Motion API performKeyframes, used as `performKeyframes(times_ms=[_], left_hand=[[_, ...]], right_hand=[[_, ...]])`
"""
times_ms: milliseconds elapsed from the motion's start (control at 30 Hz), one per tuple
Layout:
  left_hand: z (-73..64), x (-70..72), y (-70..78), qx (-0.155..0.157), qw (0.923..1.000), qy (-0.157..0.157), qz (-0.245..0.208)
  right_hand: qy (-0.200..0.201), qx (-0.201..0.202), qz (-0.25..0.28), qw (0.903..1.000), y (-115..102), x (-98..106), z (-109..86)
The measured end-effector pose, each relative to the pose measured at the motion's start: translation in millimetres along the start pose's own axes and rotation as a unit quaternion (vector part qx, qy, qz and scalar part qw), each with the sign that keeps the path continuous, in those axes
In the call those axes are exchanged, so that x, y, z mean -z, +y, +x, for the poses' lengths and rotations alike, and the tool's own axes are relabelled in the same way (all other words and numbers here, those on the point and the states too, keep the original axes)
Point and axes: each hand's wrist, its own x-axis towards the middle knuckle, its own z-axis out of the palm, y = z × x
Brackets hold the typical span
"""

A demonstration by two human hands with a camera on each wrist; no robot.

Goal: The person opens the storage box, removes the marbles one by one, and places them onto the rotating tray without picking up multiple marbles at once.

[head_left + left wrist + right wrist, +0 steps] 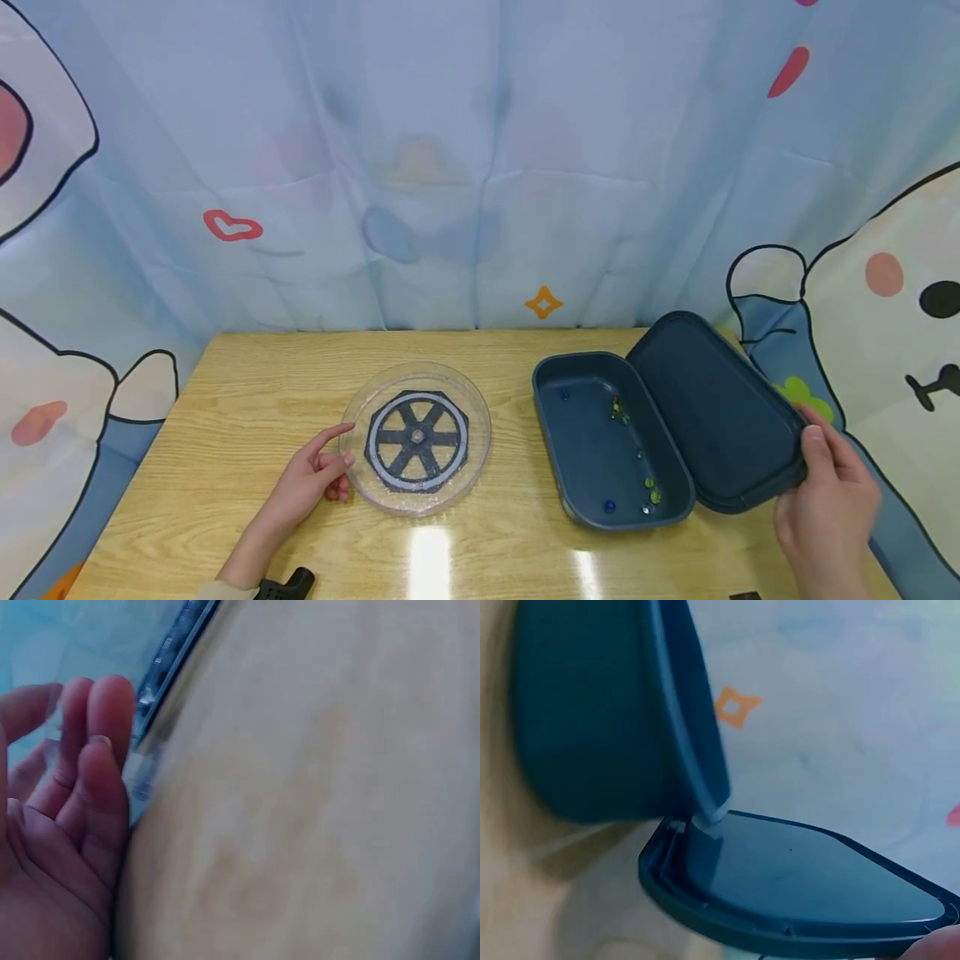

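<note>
On the left of the table, a clear round dish (480, 417) holds a dark spoked wheel shape with a pale ring (417, 437). My left hand (303, 483) is at the dish's left rim, index finger and thumb tips right at its edge. The left wrist view catches the same hand (67, 802) with its fingers loosely bent. To the right stands a dark blue rectangular box (600, 442) with several small beads or marbles (651, 492) inside. My right hand (828, 492) grips the near right corner of its dark blue lid (712, 408), tilted beside the box.
The wooden table (262, 375) backs onto a light blue curtain (450, 167) printed with cartoon animals. A black wristband (288, 583) is on the left wrist. A small dark object (745, 596) shows at the bottom edge.
</note>
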Motion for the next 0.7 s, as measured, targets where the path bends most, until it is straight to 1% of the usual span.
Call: performKeyframes(times_ms=[67,133,167,200,233,267,300,333,367,400,433,467,500,533,567,633,700], left_hand=[[-0.8,-0.6,-2.6,-0.003,0.9999,0.004,-0.009],[-0.9,-1.4,-4.2,-0.011,0.9998,0.002,-0.015],[-0.6,-1.9,-4.7,-0.015,0.9997,-0.001,-0.017],[-0.2,-2.3,-5.3,-0.018,0.9996,-0.004,-0.021],[0.3,-2.6,-5.7,-0.021,0.9995,-0.007,-0.022],[0.7,-2.8,-6.0,-0.022,0.9994,-0.009,-0.023],[1.0,-2.9,-6.2,-0.024,0.9994,-0.011,-0.024],[1.1,-2.9,-6.4,-0.023,0.9994,-0.011,-0.025],[1.0,-2.9,-6.7,-0.021,0.9994,-0.010,-0.025],[0.7,-2.8,-7.1,-0.018,0.9995,-0.007,-0.026],[0.1,-2.7,-7.3,-0.015,0.9995,-0.005,-0.026],[-0.5,-2.6,-7.6,-0.012,0.9996,-0.003,-0.027],[-1.0,-2.4,-8.0,-0.010,0.9996,-0.001,-0.027],[-1.6,-2.3,-8.5,-0.007,0.9996,0.001,-0.027],[-2.2,-2.1,-8.9,-0.005,0.9996,0.003,-0.028],[-3.3,-1.8,-9.2,-0.005,0.9996,0.004,-0.029],[-4.0,-1.5,-9.2,-0.007,0.9995,0.004,-0.030]], right_hand=[[0.013,-0.008,0.006,0.9999,2.1,10.8,6.7],[0.035,-0.008,-0.014,0.9993,3.1,21.6,13.6],[0.051,-0.007,-0.050,0.9974,3.5,27.8,16.4],[0.070,-0.003,-0.092,0.9933,3.8,33.4,19.4],[0.085,0.002,-0.144,0.9858,4.4,39.1,22.1],[0.098,0.003,-0.211,0.9726,4.5,44.2,24.4],[0.103,0.006,-0.292,0.9507,4.9,49.4,26.2],[0.111,0.006,-0.377,0.9195,5.6,53.8,27.9],[0.111,0.007,-0.458,0.8818,6.1,58.0,29.8],[0.104,0.010,-0.522,0.8463,6.6,61.4,32.0],[0.092,0.010,-0.579,0.8100,6.8,64.6,33.9],[0.079,0.008,-0.622,0.7788,6.7,67.4,36.0],[0.066,0.006,-0.657,0.7511,6.9,69.7,37.9],[0.054,0.002,-0.680,0.7312,7.1,71.9,39.6],[0.042,-0.001,-0.696,0.7169,7.4,73.8,41.0],[0.016,-0.010,-0.718,0.6956,7.6,77.0,43.1],[-0.006,-0.016,-0.734,0.6786,8.2,80.5,44.4]])
